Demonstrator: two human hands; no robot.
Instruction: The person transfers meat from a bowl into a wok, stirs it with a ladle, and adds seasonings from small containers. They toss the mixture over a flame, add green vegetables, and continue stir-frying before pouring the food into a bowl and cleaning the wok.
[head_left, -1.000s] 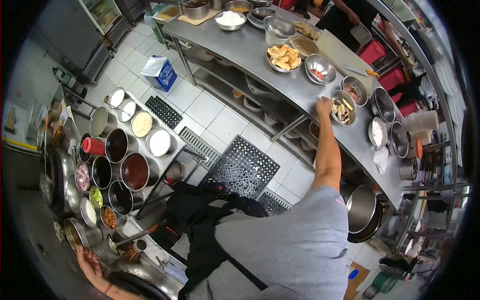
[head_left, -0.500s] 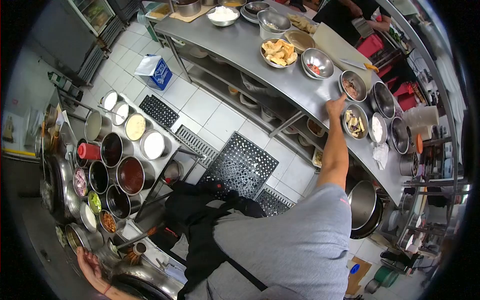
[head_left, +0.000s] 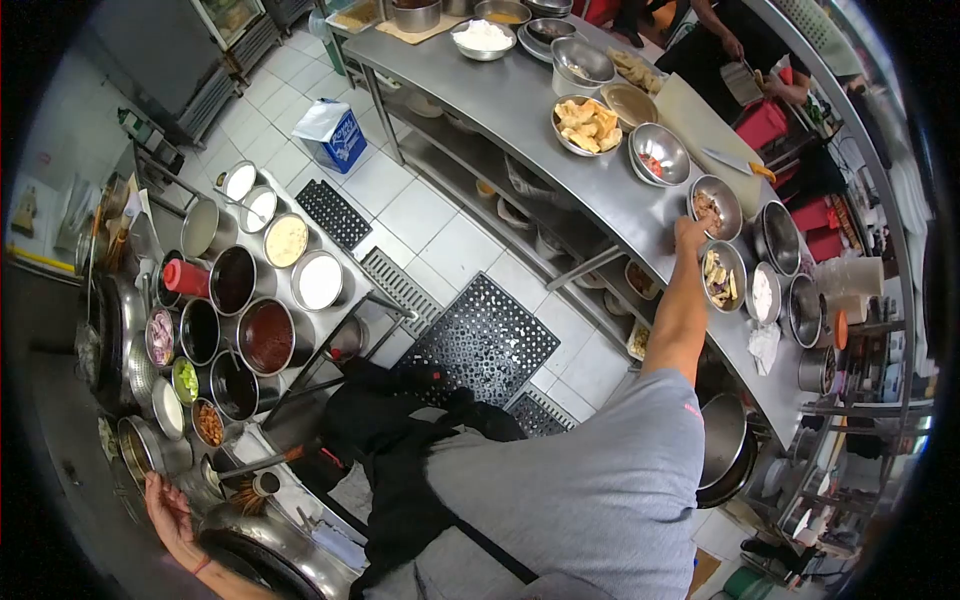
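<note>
Low at the left, the left forearm comes in from the bottom edge, a thin red band at its wrist. The left hand (head_left: 170,510) is half-turned, its fingers loosely bent but open, with nothing visible in them, close to the rim of a steel pot (head_left: 172,456). A ladle (head_left: 262,463) with a wooden handle lies just beyond it.

On the other side, the right arm stretches forward from a grey sleeve, almost straight, over the edge of the steel worktop (head_left: 615,203). The right hand (head_left: 690,234) is at the near rim of the meat bowl (head_left: 733,196), knuckles up; its fingertips are hidden, so whether they grip cannot be told. The slices bowl (head_left: 738,262) sits just beside the forearm, next to the meat bowl.

Farther along stand a bowl with red pieces (head_left: 672,143) and a knife (head_left: 727,160) with an orange handle. Beyond the worktop, a co-worker's hands (head_left: 734,46) hold a metal tool.
</note>
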